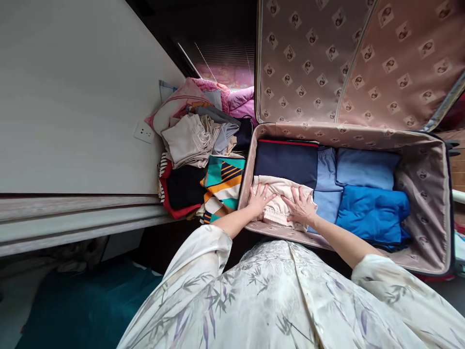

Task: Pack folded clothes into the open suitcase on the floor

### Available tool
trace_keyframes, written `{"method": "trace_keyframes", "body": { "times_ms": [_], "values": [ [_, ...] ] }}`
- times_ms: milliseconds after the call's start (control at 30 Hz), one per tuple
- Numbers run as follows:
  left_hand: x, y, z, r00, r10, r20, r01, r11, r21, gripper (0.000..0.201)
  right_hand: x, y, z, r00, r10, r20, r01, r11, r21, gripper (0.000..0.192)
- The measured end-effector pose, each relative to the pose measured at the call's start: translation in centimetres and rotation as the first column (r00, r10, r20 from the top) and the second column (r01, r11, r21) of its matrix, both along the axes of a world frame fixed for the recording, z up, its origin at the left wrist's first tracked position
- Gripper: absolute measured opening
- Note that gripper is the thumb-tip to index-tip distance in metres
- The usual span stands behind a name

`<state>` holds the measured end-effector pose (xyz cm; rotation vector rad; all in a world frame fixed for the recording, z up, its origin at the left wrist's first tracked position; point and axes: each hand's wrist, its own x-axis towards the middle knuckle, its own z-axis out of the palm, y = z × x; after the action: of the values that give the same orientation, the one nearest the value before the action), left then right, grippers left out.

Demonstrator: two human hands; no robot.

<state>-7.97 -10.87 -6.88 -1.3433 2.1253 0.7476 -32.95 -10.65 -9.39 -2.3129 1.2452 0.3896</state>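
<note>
My patterned sleeves (203, 271) lead to both hands: left hand (258, 199) and right hand (301, 206), fingers spread, press flat on the folded cream garment (279, 203) in the suitcase's (432, 203) near-left corner, apparently flattening it beside navy (286, 162) and blue clothes (370, 211); more clothes (196, 140) are piled outside.

A folded cream garment (278, 201) lies flat under both grips, its elastic hem bunched between them, facing the person.
</note>
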Motion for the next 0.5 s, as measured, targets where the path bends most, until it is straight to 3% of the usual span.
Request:
{"method": "trace_keyframes", "body": {
  "times_ms": [133, 300, 400, 467, 500],
  "values": [
    [-1.2, 0.1, 0.6, 0.999, 0.036, 0.04, -0.037, 0.999, 0.028, 0.144, -0.1, 0.0, -0.5, 0.999, 0.041, -0.02, -0.041, 0.999, -0.032, 0.111],
    [-1.7, 0.2, 2.9, 0.999, 0.028, 0.045, -0.031, 0.997, 0.069, 0.135, 0.0, 1.3, 0.4, 0.997, 0.016, -0.079, -0.027, 0.99, -0.141, 0.104],
    [0.3, -0.5, 5.4, 0.978, 0.011, -0.207, 0.011, 0.995, 0.104, 0.098, 0.9, 2.5, 1.4, 0.997, -0.025, -0.077, 0.008, 0.978, -0.207, 0.093],
    [3.3, -1.9, 7.7, 0.888, 0.038, -0.458, -0.026, 0.999, 0.032, 0.068, 1.5, 3.1, 2.3, 0.996, -0.066, -0.057, 0.052, 0.977, -0.209, 0.082],
    [5.3, -3.0, 8.8, 0.832, 0.07, -0.551, -0.111, 0.993, -0.041, 0.057, 1.7, 3.3, 2.7, 0.995, -0.084, -0.047, 0.073, 0.978, -0.197, 0.076]
  ]
}}
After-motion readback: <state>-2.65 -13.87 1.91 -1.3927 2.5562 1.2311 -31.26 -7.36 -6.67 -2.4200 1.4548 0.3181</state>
